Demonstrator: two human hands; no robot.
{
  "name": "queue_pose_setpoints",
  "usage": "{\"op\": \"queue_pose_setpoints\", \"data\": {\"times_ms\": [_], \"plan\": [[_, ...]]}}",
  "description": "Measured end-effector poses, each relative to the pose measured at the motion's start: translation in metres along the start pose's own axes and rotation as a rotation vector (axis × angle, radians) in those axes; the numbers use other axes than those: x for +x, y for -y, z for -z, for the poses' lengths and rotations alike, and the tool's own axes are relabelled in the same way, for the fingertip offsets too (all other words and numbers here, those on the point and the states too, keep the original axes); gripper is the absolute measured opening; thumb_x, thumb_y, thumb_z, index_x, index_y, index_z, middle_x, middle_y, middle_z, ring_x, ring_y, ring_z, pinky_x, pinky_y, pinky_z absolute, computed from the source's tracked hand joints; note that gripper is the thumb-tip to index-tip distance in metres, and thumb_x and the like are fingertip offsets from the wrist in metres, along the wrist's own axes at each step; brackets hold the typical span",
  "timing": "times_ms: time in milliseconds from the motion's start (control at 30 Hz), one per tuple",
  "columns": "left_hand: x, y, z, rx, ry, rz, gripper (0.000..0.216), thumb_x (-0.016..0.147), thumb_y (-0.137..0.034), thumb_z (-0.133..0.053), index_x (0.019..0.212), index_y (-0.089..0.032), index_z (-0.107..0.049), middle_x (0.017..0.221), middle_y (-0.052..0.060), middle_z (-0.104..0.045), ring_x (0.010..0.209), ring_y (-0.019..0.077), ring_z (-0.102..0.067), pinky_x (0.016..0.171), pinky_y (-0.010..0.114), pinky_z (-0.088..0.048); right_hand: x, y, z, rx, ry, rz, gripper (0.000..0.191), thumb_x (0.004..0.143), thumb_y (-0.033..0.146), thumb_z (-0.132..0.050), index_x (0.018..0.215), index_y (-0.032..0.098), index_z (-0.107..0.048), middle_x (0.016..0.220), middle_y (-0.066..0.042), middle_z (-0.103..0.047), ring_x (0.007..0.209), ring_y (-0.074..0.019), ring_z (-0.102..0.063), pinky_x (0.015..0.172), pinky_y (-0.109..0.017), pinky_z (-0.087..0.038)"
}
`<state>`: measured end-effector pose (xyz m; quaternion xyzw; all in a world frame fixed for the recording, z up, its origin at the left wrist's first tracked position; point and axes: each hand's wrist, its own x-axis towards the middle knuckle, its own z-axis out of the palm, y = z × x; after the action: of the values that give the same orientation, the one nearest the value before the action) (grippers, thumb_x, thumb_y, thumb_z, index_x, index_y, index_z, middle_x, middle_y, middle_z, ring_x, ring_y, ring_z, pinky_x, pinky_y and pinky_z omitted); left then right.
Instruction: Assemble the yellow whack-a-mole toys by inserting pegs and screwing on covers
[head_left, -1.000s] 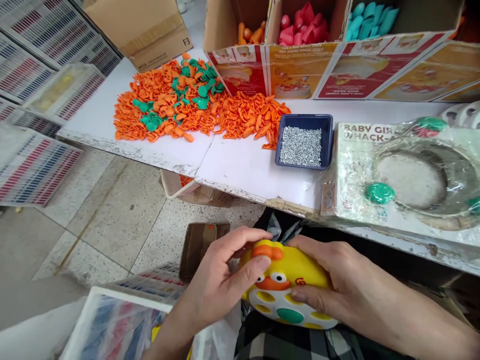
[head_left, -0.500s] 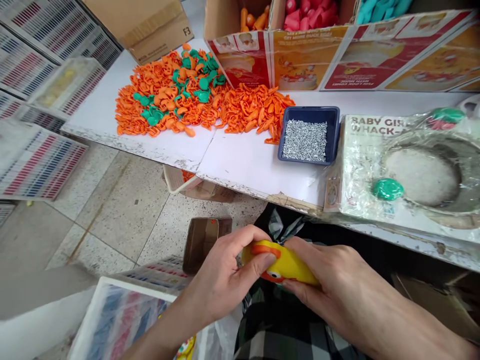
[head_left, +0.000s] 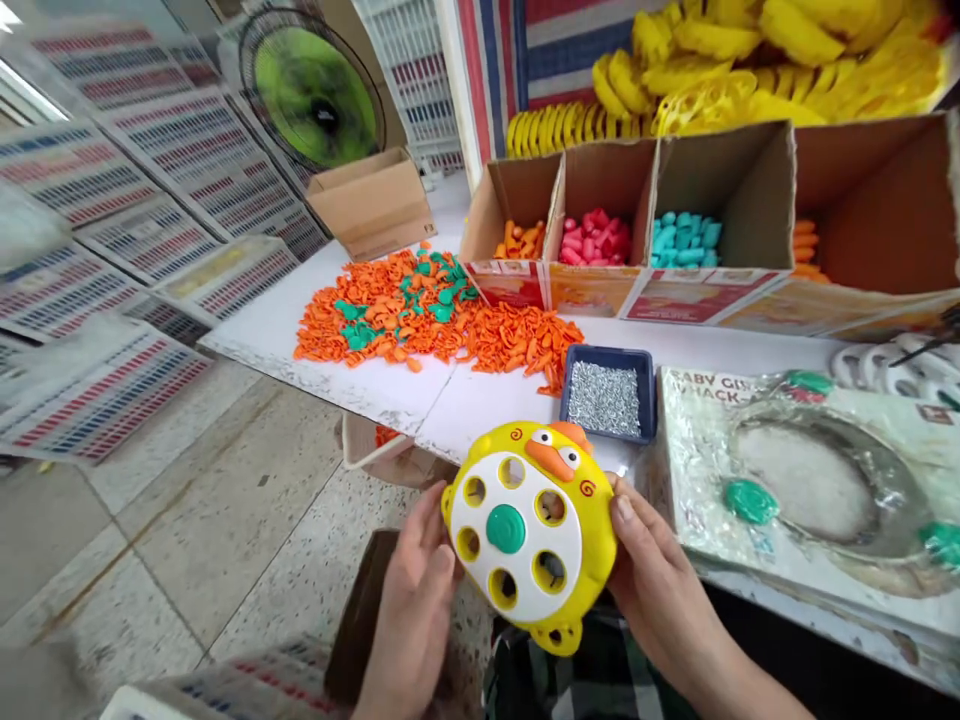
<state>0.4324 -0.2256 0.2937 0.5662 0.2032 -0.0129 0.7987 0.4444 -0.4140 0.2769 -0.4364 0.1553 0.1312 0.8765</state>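
Note:
A yellow duck-faced toy shell is held up in front of me, its white round panel facing me. Several holes ring a green button at the panel's middle, and an orange beak with painted eyes sits at the top. My left hand supports the shell's left edge, its thumb in front and the other fingers partly hidden behind. On the opposite edge, my right hand grips the shell with its thumb on the rim. Just beyond the toy stands a dark blue tray of small silver screws.
Orange parts mixed with green ones are heaped on the white table. Cardboard compartments hold orange, pink and teal pieces. At the right lies a plastic-wrapped box with a round opening. A green fan and stacked crates stand behind.
The yellow toy has been raised and turned so its holed white panel faces me. My hands have moved apart to its two edges. My view has tilted up, showing more of the compartments and fan.

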Motion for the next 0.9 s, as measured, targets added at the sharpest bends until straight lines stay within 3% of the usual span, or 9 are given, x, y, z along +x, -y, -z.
{"op": "queue_pose_setpoints", "data": {"times_ms": [100,200,367,467,600,700,767,800,900], "plan": [[-0.003,0.009,-0.011,-0.126,-0.030,0.053,0.058,0.083,-0.040,-0.074,0.133,-0.022,-0.051,0.133,0.014,-0.063,0.115,0.0304,-0.063,0.088,0.036,-0.055,0.003,-0.015,0.001,0.082,-0.017,-0.025,0.042,0.085,0.053,-0.069,0.119,0.029,-0.061,0.128,-0.004,-0.067,0.114,-0.0229,-0.065,0.091,-0.033,-0.058],[-0.003,0.002,-0.019,-0.157,0.003,0.027,0.052,0.080,-0.033,-0.078,0.126,-0.020,-0.057,0.123,0.012,-0.068,0.104,0.0275,-0.068,0.084,0.034,-0.057,0.007,-0.019,0.013,0.036,0.028,-0.046,0.043,0.087,0.051,-0.067,0.124,0.030,-0.060,0.136,-0.004,-0.062,0.123,-0.0257,-0.061,0.096,-0.038,-0.057],[-0.006,-0.012,-0.022,-0.154,0.024,-0.088,0.053,0.077,-0.030,-0.081,0.126,-0.022,-0.061,0.125,0.010,-0.068,0.107,0.0268,-0.067,0.082,0.029,-0.056,0.011,-0.019,0.030,-0.151,-0.029,-0.048,0.060,0.087,0.052,-0.065,0.141,0.029,-0.050,0.149,-0.006,-0.049,0.133,-0.0305,-0.050,0.100,-0.041,-0.055],[-0.007,-0.014,-0.016,-0.154,0.054,-0.122,0.053,0.078,-0.031,-0.080,0.127,-0.021,-0.062,0.125,0.010,-0.069,0.110,0.0276,-0.066,0.086,0.030,-0.056,0.013,-0.013,0.035,-0.424,-0.008,0.086,0.057,0.088,0.052,-0.062,0.140,0.031,-0.050,0.149,-0.004,-0.049,0.134,-0.0308,-0.050,0.098,-0.039,-0.057],[-0.002,-0.013,0.004,-0.133,0.004,-0.081,0.048,0.080,-0.031,-0.078,0.124,-0.020,-0.064,0.123,0.011,-0.070,0.106,0.0269,-0.068,0.084,0.029,-0.056,0.017,0.026,0.035,-0.820,0.142,0.449,0.050,0.091,0.044,-0.060,0.138,0.032,-0.048,0.138,-0.007,-0.059,0.116,-0.0268,-0.064,0.086,-0.033,-0.061],[0.008,-0.010,0.018,-0.159,-0.094,-0.035,0.048,0.079,-0.032,-0.079,0.122,-0.019,-0.064,0.120,0.012,-0.071,0.102,0.0271,-0.070,0.084,0.031,-0.056,0.025,0.077,0.016,-1.119,0.125,0.687,0.041,0.092,0.046,-0.057,0.131,0.032,-0.054,0.117,-0.008,-0.069,0.096,-0.0259,-0.070,0.073,-0.033,-0.061],[0.016,-0.006,0.023,-0.170,-0.125,0.003,0.049,0.077,-0.032,-0.081,0.122,-0.019,-0.065,0.115,0.011,-0.073,0.097,0.0256,-0.072,0.085,0.033,-0.057,0.043,0.107,-0.014,-1.323,0.143,0.725,0.031,0.093,0.044,-0.054,0.121,0.031,-0.060,0.112,-0.008,-0.070,0.095,-0.0279,-0.069,0.077,-0.039,-0.058],[0.019,-0.003,0.024,-0.174,-0.129,0.019,0.050,0.076,-0.032,-0.081,0.122,-0.019,-0.065,0.113,0.011,-0.074,0.095,0.0249,-0.072,0.085,0.033,-0.057,0.058,0.116,-0.032,-1.373,0.183,0.804,0.026,0.093,0.043,-0.053,0.112,0.029,-0.064,0.103,-0.008,-0.072,0.086,-0.0272,-0.069,0.072,-0.039,-0.057],[0.026,0.003,0.023,-0.210,-0.121,0.045,0.052,0.075,-0.034,-0.082,0.121,-0.018,-0.066,0.108,0.011,-0.076,0.093,0.0249,-0.072,0.084,0.033,-0.057,0.117,0.116,-0.092,-1.493,0.434,0.792,0.019,0.094,0.030,-0.051,0.103,0.021,-0.066,0.100,-0.008,-0.072,0.085,-0.0247,-0.068,0.074,-0.038,-0.055]]}}
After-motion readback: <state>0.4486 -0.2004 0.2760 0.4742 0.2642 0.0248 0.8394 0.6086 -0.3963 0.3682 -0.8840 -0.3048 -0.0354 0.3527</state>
